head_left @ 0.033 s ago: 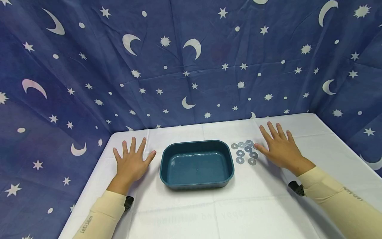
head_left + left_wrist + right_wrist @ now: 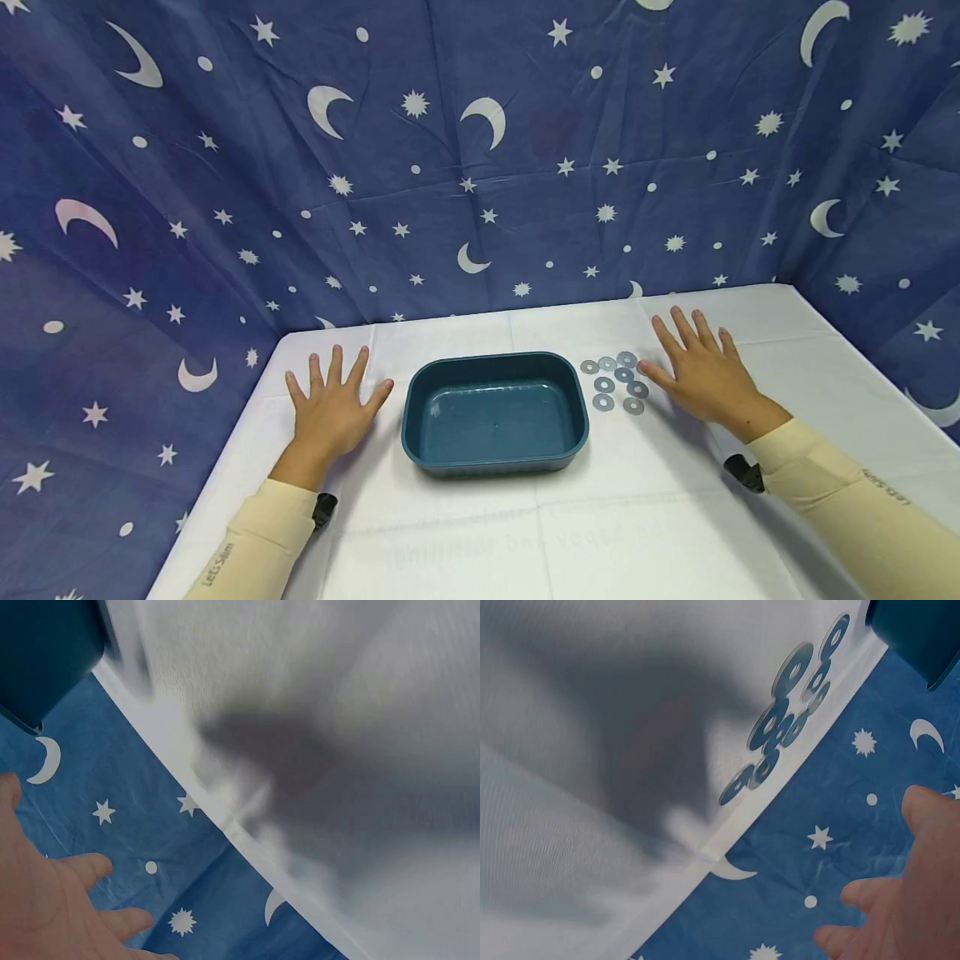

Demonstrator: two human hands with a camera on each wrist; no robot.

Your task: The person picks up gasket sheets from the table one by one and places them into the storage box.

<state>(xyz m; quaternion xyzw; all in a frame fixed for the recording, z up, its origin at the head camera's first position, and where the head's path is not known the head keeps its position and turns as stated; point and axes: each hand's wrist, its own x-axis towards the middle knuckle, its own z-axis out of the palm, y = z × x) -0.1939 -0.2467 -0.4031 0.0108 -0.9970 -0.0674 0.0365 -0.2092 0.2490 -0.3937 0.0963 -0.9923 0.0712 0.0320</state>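
My left hand is spread palm down to the left of a dark teal rectangular tub, with nothing in it. On the other side, my right hand has its fingers fanned out and holds nothing. Its thumb tip overlaps the edge of a group of flat metal washers in the head view. Several of these washers lie between the tub and the right hand. The tub's inside shows bare.
A white cloth covers the table. Behind and beside it hangs a blue curtain with white moons and stars. Each wrist wears a black strap device at the sleeve's edge.
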